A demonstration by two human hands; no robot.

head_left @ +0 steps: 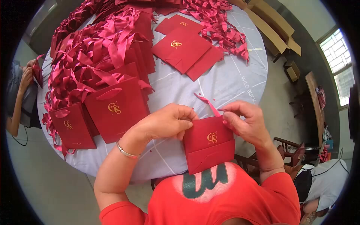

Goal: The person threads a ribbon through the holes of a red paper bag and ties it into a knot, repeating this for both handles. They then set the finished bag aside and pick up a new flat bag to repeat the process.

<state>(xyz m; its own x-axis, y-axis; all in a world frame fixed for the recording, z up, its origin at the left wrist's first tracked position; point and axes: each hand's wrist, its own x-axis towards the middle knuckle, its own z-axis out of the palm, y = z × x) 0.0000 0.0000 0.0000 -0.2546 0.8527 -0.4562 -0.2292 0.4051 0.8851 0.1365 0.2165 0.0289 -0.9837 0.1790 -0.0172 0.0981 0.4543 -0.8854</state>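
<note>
A small red paper bag (pixel 210 144) with a gold logo is held upright between my hands, close to the red shirt at the table's near edge. My left hand (pixel 174 122) pinches its upper left corner, fingers curled. At the upper right corner, my right hand (pixel 243 120) has its thumb and fingers closed on a pink ribbon (pixel 210 104), whose loose end sticks up and left above the bag. The bag's folded bottom flap lies against its lower front.
Finished-looking red bags with ribbons (pixel 118 107) crowd the left of the round table (pixel 168 150). Flat red bags (pixel 183 47) and a ribbon heap (pixel 225 30) lie farther back. One person (pixel 24 86) is at left, another (pixel 328 180) at lower right.
</note>
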